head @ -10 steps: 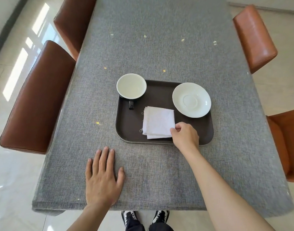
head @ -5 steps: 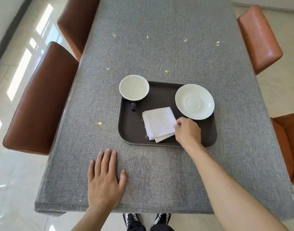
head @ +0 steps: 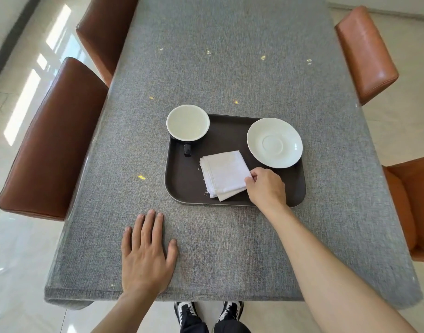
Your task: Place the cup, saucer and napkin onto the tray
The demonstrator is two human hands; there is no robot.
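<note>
Head view looks down on a long table covered with a grey tablecloth (head: 230, 68), with brown leather chairs (head: 52, 140) along the left side and orange ones on the right. A dark brown tray (head: 182, 186) with rounded corners sits on the cloth, a little right of the middle and toward the near end.

The cup (head: 188, 122) stands upright in the tray's far left corner, dark on the outside and pale inside, its handle pointing toward the near edge. The white saucer (head: 274, 143) lies in the far right part of the tray, its far right rim reaching about to the tray's edge. The folded white napkin (head: 224, 175) rests on the tray floor between them and nearer, turned at a slant, with loose threads at its left edge and a lower layer peeking out at the near corner.

The right hand (head: 266, 188) reaches in over the tray's near right part; its fingers are curled and pinch the napkin's right corner between thumb and fingertips. The left hand (head: 146, 255) lies flat on the cloth near the table's near edge, palm down, fingers spread and holding nothing, well apart from the tray.

Below the table edge, two dark shoes with white trim (head: 208, 313) stand on the pale glossy floor.
</note>
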